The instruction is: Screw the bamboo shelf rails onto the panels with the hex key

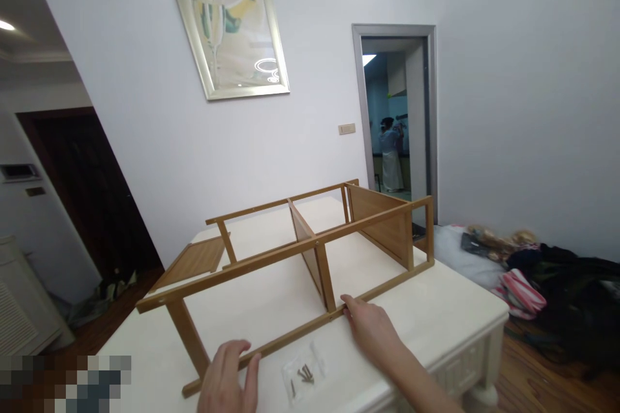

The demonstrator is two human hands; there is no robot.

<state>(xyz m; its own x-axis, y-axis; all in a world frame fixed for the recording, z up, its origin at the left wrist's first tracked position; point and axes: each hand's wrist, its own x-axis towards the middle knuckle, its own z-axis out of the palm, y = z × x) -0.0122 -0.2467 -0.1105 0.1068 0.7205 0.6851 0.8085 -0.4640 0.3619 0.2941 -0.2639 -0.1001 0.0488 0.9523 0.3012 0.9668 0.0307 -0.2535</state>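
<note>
Pale brown wood spans a white bench (455,297), where an open-sided frame (285,251) lies on its side with 2 panels set across it: a middle panel (314,271) and an end panel (382,239), both standing on edge. Laid this way, the frame probably rests steadily on its long members, leaving its joints within easy reach. A person's 2 bare hands work the near lower rail (285,338), spaced apart along it, presumably to steady the length between them. At the left hand (225,377), thumb and index finger are spread, with the rail passing into the gap; the thumb tip appears to meet the wood, but how firmly it is held cannot be told. The right hand (371,329) sits just beside the foot of the middle panel, its index finger reaching across the rail near the joint; its thumb is hidden, so whether the fingers are clamped there cannot be told. Brown screws (306,373) lie in or on a clear plastic bag (316,353) between the hands, on the near side of the rail, likely kept there for quick reach. Beyond the frame's left end, a loose panel (198,261) lies flat, apparently set aside from the handling. Through the doorway, another person (391,151) stands well apart.
</note>
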